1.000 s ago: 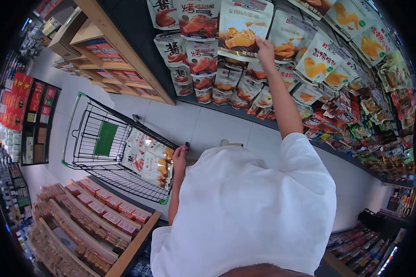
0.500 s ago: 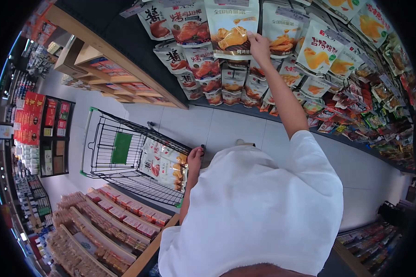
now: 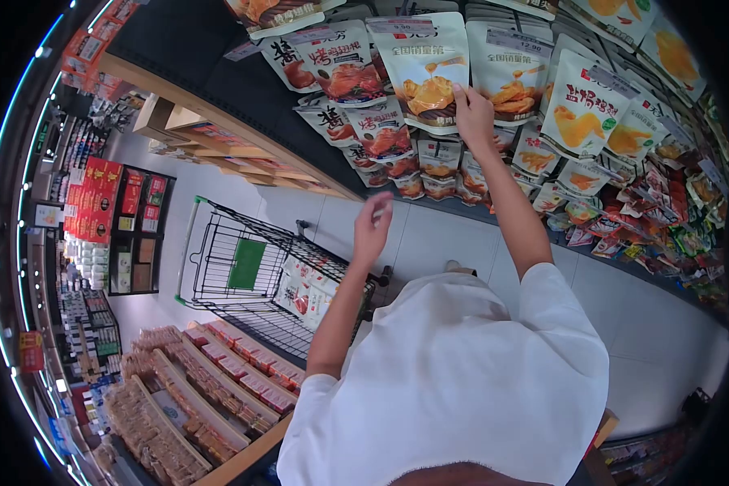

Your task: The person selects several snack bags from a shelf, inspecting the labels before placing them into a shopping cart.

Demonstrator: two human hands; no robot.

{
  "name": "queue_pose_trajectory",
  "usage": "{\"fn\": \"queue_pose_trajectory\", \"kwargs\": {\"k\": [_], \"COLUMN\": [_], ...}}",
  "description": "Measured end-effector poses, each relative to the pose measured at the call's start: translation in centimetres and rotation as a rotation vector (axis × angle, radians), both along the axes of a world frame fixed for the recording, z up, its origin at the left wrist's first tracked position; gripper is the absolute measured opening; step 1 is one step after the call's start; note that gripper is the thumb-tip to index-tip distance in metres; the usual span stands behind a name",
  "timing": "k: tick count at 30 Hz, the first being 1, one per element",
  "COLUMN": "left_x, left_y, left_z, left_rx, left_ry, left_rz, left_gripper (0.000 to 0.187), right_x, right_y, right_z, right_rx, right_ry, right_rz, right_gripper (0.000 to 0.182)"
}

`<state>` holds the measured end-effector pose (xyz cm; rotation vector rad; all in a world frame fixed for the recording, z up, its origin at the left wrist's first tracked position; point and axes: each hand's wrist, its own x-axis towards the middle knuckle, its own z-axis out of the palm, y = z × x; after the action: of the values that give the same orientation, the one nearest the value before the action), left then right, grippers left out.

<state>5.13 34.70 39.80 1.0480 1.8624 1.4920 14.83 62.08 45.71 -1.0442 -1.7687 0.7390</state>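
My right hand [image 3: 475,120] pinches the lower right edge of a white-and-brown snack pouch [image 3: 424,69] picturing roasted chicken pieces. The pouch hangs in a row at the front of the rack, just behind a price tag. My left hand [image 3: 373,232] is in the air above the near end of the shopping cart [image 3: 219,267], touching nothing, its fingers loosely bent and apart. White pouches [image 3: 306,290] lie in the cart, partly hidden by my left forearm.
More hanging pouches [image 3: 583,109] and smaller packets [image 3: 624,215] fill the rack to the right. A wooden shelf unit [image 3: 211,134] stands at the upper left. Tiered shelves of boxed and bagged goods [image 3: 239,389] are at lower left. A red display [image 3: 93,198] stands beyond the cart.
My left hand has let go of the cart's near end and risen toward the rack. My right hand keeps its hold on the pouch's edge. The whole view has shifted slightly.
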Motion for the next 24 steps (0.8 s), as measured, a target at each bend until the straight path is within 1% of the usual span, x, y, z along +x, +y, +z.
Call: {"fn": "queue_pose_trajectory", "kwargs": {"k": [1,2,4,5,7,8,10,14,17,18,19,21,22,24], "left_x": [-0.5,-1.2,-2.2,-1.7,-2.4,-3.2,-4.3,-3.8,-4.4,-5.1,-5.9,-7.7,-8.1,-9.8], "left_y": [2.8,5.5,10.4,12.5,17.0,19.2,22.4,23.9,23.6,23.4,23.1,22.9,22.8,22.8], "left_z": [2.6,5.1,9.7,12.7,14.9,15.2,15.8,17.2,18.0,18.0,18.5,19.5,19.8,20.4], "left_rx": [0.11,0.222,0.311,0.311,0.396,0.44,0.463,0.406,0.35,0.359,0.338,0.294,0.265,0.205], "left_ry": [0.013,0.024,0.139,0.109,0.231,0.269,0.194,0.046,-0.061,-0.098,-0.175,-0.353,-0.37,-0.537], "left_rz": [-0.012,-0.025,-0.004,0.013,0.001,0.028,0.073,0.144,0.186,0.182,0.145,0.044,0.016,-0.072], "left_gripper": [0.026,0.027,0.032,0.037,0.048,0.057,0.062,0.067,0.058,0.05,0.043,0.037,0.022,0.02], "right_x": [0.3,0.6,0.9,1.0,1.3,1.5,1.8,2.4,3.0,3.0,3.1,3.3,3.4,3.1], "right_y": [0.2,0.5,0.5,0.4,0.4,0.5,0.5,0.8,0.9,1.0,1.0,1.0,0.8,0.8], "right_z": [-0.1,-0.4,-0.2,-0.2,-0.7,-0.7,-0.7,-1.5,-1.5,-1.8,-2.0,-1.9,-1.6,-1.9], "right_rx": [0.003,-0.018,-0.029,-0.043,-0.068,-0.07,-0.06,-0.061,-0.054,-0.017,-0.013,-0.004,-0.042,-0.012], "right_ry": [0.016,-0.033,0.004,0.022,0.014,0.007,0.034,0.038,0.034,0.064,0.064,0.058,0.079,0.093], "right_rz": [0.011,0.027,0.052,0.062,0.087,0.104,0.132,0.166,0.172,0.167,0.168,0.177,0.194,0.224], "right_gripper": [0.037,0.037,0.037,0.036,0.036,0.036,0.036,0.036,0.037,0.039,0.039,0.038,0.037,0.037]}}
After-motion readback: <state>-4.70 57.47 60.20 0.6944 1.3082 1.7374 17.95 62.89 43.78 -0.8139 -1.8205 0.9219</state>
